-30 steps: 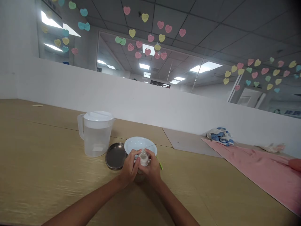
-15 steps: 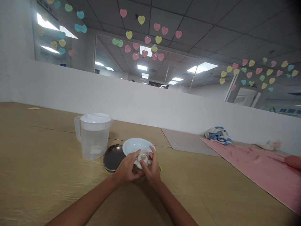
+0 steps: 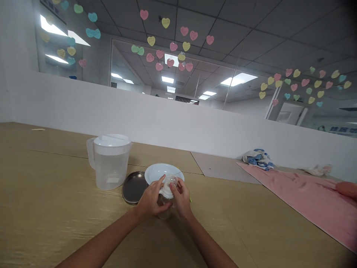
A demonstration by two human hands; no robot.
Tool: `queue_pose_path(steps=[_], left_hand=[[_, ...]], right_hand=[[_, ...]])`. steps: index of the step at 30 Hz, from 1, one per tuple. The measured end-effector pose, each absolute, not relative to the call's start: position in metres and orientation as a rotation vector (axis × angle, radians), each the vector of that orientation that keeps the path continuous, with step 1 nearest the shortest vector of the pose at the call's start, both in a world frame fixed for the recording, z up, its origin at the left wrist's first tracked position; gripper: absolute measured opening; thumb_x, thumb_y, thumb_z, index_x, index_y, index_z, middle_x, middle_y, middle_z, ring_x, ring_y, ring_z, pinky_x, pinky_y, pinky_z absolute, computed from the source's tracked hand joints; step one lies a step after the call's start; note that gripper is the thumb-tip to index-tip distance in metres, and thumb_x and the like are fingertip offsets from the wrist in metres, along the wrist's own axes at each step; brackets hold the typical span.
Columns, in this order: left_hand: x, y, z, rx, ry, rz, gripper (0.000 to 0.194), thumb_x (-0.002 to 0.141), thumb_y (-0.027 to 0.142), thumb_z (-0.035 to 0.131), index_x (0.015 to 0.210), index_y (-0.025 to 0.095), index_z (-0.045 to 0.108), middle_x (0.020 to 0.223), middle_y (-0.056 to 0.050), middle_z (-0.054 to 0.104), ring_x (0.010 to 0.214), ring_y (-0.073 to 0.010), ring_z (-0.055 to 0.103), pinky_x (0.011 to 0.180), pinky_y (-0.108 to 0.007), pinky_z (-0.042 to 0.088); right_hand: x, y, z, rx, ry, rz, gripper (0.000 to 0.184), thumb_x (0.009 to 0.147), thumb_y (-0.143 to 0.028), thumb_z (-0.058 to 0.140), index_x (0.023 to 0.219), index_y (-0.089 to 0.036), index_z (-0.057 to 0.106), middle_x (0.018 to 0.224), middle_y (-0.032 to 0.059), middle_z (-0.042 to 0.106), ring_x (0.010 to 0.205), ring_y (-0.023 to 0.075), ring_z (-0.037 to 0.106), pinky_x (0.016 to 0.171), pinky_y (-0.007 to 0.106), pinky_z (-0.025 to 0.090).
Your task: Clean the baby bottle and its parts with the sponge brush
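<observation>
My left hand (image 3: pixel 150 199) and my right hand (image 3: pixel 180 196) are both closed round a small clear baby bottle (image 3: pixel 166 201) with a white collar and a clear teat, held just above the wooden table (image 3: pixel 55 208). The left hand grips the bottle's body. The right hand's fingers pinch the collar and teat at the top. Right behind the bottle lies a white plate (image 3: pixel 158 172), and a round dark metal lid (image 3: pixel 134 187) lies left of it. A clear plastic pitcher (image 3: pixel 110 162) with a white lid stands further left.
A white partition wall (image 3: pixel 167 123) runs along the table's far edge. A pink cloth (image 3: pixel 306 204) covers the table's right side, with a blue-white rag (image 3: pixel 258 157) at its far end. Another person's hand (image 3: pixel 347 189) shows at the right edge.
The bottle has tilted a little and the right hand's fingers have shifted on the teat collar. The view has drifted slightly right and up.
</observation>
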State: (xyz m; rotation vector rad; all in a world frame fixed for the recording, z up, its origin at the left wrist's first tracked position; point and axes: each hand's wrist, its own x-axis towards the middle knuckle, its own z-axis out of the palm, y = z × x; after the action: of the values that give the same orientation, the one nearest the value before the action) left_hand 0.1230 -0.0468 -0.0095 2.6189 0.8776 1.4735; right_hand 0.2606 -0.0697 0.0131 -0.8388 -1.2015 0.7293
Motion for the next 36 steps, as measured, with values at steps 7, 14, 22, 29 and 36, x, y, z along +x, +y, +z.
queue_pose_path(steps=[7, 14, 22, 29, 36], left_hand=[[0.124, -0.050, -0.003, 2.655, 0.863, 1.455, 0.089, 0.066, 0.033, 0.062, 0.141, 0.015, 0.017, 0.112, -0.015, 0.059, 0.100, -0.0260, 0.057, 0.085, -0.040, 0.047], [0.125, -0.053, 0.005, 2.749, 0.746, 1.448, 0.063, 0.070, 0.033, 0.058, 0.128, 0.016, 0.041, 0.104, -0.013, 0.063, 0.093, -0.0257, 0.059, 0.084, -0.040, 0.047], [0.126, -0.053, 0.002, 2.746, 0.681, 1.516, 0.063, 0.070, 0.031, 0.060, 0.128, 0.015, 0.041, 0.099, -0.011, 0.063, 0.089, -0.0235, 0.058, 0.081, -0.038, 0.048], [0.128, -0.053, 0.004, 2.782, 0.644, 1.537, 0.061, 0.070, 0.034, 0.060, 0.125, 0.014, 0.042, 0.094, -0.011, 0.064, 0.086, -0.0235, 0.059, 0.078, -0.037, 0.048], [0.122, -0.050, 0.000, 2.735, 0.705, 1.577, 0.060, 0.070, 0.035, 0.061, 0.123, 0.015, 0.042, 0.105, -0.012, 0.062, 0.095, -0.0239, 0.059, 0.084, -0.037, 0.047]], right_hand=[[0.270, -0.074, 0.015, -0.911, -1.182, 0.486, 0.050, 0.076, -0.042, 0.061, 0.118, -0.016, 0.053, 0.114, 0.0104, 0.060, 0.101, 0.0218, 0.057, 0.087, 0.036, 0.046], [0.269, -0.076, 0.015, -0.818, -1.175, 0.539, 0.056, 0.080, -0.042, 0.057, 0.128, -0.017, 0.044, 0.119, 0.0115, 0.057, 0.105, 0.0218, 0.056, 0.089, 0.035, 0.046], [0.268, -0.080, 0.022, -0.830, -1.103, 0.508, 0.045, 0.080, -0.047, 0.055, 0.111, -0.015, 0.055, 0.099, 0.0093, 0.065, 0.093, 0.0209, 0.061, 0.080, 0.032, 0.049], [0.266, -0.083, 0.025, -0.829, -1.039, 0.477, 0.041, 0.076, -0.051, 0.057, 0.095, -0.015, 0.060, 0.088, 0.0082, 0.066, 0.085, 0.0194, 0.061, 0.073, 0.029, 0.048], [0.282, -0.074, 0.037, -0.871, -0.800, 0.344, 0.050, 0.078, -0.050, 0.053, 0.114, -0.015, 0.054, 0.092, 0.0063, 0.063, 0.079, 0.0156, 0.059, 0.071, 0.028, 0.048]])
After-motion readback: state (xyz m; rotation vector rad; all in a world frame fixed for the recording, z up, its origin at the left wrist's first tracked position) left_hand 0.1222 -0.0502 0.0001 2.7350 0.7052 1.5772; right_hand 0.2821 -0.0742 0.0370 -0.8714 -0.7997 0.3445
